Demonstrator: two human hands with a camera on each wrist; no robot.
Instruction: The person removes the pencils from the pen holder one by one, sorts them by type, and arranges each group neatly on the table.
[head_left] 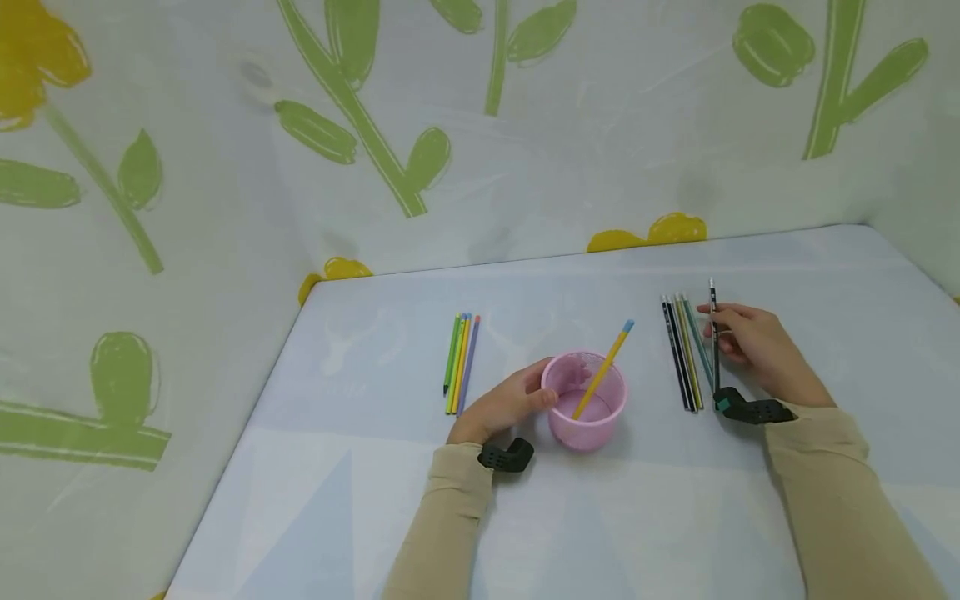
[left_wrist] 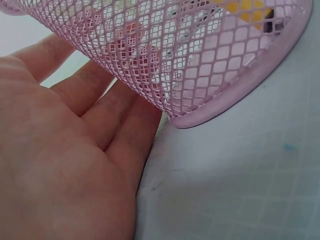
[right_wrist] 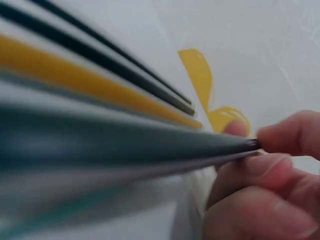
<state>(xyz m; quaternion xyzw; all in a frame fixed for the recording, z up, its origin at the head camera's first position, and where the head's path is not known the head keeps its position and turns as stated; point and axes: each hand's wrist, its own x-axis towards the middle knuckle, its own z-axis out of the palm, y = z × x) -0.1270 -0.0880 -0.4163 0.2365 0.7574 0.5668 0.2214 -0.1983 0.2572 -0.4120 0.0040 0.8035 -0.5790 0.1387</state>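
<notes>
A pink mesh pencil cup stands on the table, and my left hand holds its left side, thumb on the near wall. The fingers pass behind the mesh in the left wrist view. Inside the cup leans a yellow pencil with a blue end up. Farther right, my right hand pinches a dark pencil between thumb and fingers, its pale end pointing away. Just left of it lie several pencils, black, gold and teal. Whether the pinched pencil touches the table I cannot tell.
Left of the cup lies a group of green, yellow and purple pencils. The pale table meets a wall covering with painted leaves along its back and left edges.
</notes>
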